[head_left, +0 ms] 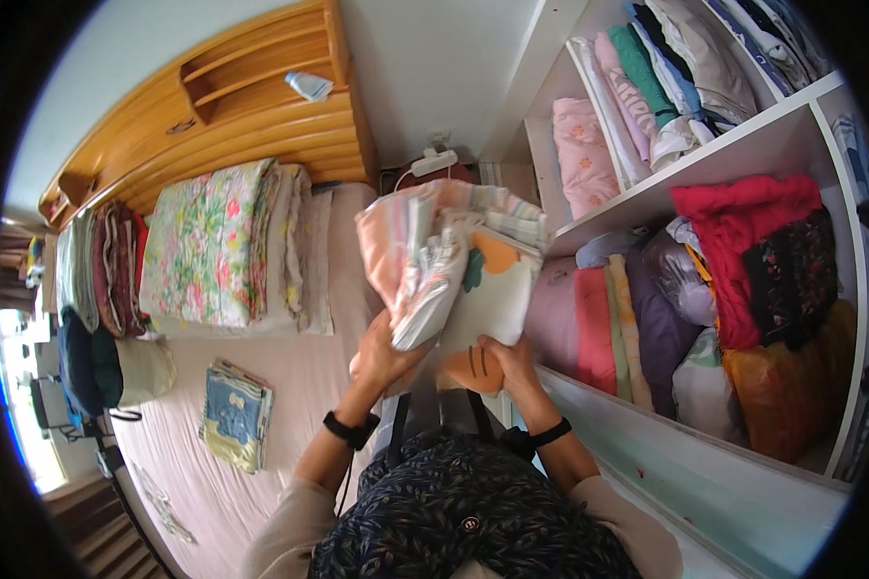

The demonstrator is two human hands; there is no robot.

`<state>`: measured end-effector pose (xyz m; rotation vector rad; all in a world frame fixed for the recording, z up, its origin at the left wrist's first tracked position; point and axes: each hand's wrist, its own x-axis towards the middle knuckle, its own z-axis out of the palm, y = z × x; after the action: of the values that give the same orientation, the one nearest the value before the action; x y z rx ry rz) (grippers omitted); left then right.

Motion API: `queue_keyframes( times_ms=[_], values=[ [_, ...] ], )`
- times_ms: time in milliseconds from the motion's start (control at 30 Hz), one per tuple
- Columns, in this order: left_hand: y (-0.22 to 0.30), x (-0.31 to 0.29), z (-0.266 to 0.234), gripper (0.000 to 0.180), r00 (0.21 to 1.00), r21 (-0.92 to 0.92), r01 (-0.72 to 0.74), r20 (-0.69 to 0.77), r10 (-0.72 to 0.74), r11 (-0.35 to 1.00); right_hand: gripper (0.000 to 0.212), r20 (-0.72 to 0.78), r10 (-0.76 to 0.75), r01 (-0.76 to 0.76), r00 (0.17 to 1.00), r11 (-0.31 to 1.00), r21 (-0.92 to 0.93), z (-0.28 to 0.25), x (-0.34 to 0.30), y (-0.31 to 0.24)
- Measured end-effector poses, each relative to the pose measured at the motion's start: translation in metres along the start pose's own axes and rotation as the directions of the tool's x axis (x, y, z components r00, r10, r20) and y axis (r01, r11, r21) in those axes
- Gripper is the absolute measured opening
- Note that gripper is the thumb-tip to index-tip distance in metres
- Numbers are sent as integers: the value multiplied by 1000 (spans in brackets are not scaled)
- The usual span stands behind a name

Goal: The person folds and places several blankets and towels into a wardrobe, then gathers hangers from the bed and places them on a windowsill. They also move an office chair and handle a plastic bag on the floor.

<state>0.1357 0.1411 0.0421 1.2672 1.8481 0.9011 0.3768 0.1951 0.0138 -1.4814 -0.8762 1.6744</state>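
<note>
Visibly, folded cloths (444, 270) extend beyond the gripping fingers (497, 352).

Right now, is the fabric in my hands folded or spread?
Folded: the fabric, held by your left hand and right hand, shows stacked layers.

Single view, no mirroring, upright: left fisheye on the head of the person I'm watching, pitched steeply down and slightly ahead. Dark leaf-patterned garment (463, 502) fills bottom centre, very near the lens; forearms (326, 461) come in from the lower edge. Left hand's fingers (388, 347) and right hand's fingers (508, 359) sit mid-frame at close range, folded cloth bundle (420, 256) just beyond. Coverage very wide: bed (309, 405) left, seen from above; wooden headboard (270, 124) upper left, farther off; wall (420, 77) top centre; open shelving (686, 169) right, at a slant. Round picture, black corners, edges bowed toward the rim.
</note>
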Motion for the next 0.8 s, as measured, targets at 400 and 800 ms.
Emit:
queue_keyframes(
  times_ms=[400,800],
  values=[
    [102,287,45,44,553,71,-827,276,786,557,51,74,-174,57,982,647,760,-1,202,-18],
    [107,507,139,57,309,-99,-929,326,894,357,50,-146,-231,214,962,303,929,-27,384,-47]
  ],
)
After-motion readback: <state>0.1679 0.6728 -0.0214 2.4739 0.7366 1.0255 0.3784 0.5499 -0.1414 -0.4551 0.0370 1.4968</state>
